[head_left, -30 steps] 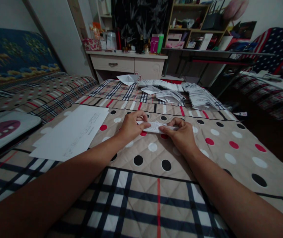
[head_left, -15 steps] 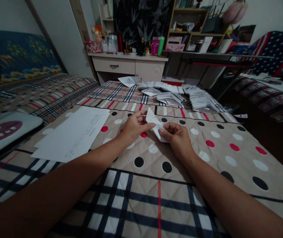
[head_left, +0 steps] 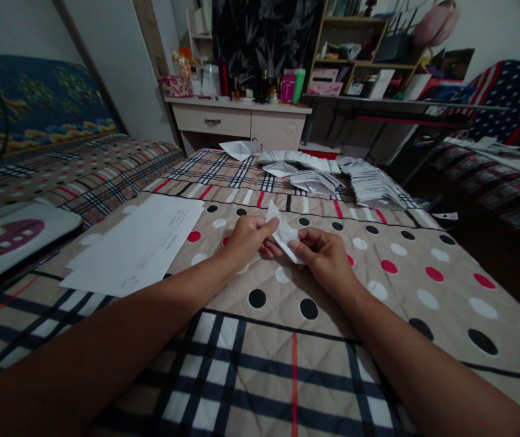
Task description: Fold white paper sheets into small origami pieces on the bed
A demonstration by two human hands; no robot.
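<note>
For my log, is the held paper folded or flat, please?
Folded: the left hand and right hand pinch a creased, pointed small paper.

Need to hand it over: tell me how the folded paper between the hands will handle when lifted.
The folded paper looks thin and light, so it probably lifts with a fingertip pinch, as the left hand and right hand hold it. Its creases likely stiffen it somewhat, yet a hard squeeze would probably crush them.

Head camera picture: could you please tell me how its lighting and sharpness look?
Head view: dim, even room light, no glare; the folded paper between the left hand and right hand stands out pale and fairly sharp; the forearms look dark; wide-angle distortion tilts the shelf at the back.
</note>
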